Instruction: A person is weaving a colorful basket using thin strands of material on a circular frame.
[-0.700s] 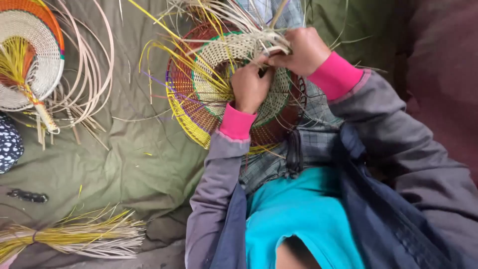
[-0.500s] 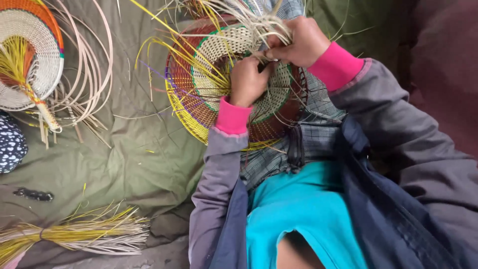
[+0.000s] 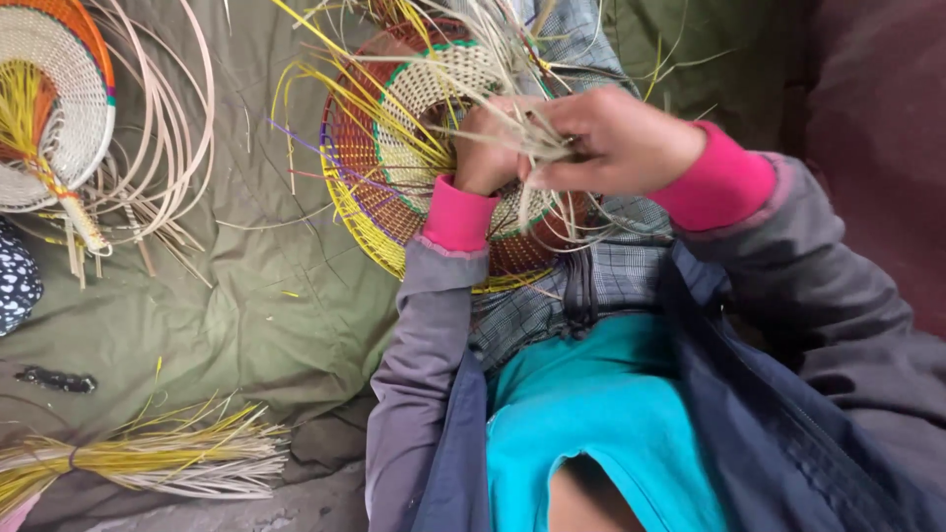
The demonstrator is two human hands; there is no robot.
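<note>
The right hand [image 3: 616, 138] has slid left over the round woven basket [image 3: 434, 148] on the lap, now pinching pale straw strips [image 3: 537, 148]. The left hand [image 3: 488, 148] stays curled, gripping the basket's weave beside it.

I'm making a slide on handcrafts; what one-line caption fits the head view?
Both hands, left hand and right hand, grip pale straw strands over a round multicoloured woven basket above an olive cloth.
</note>
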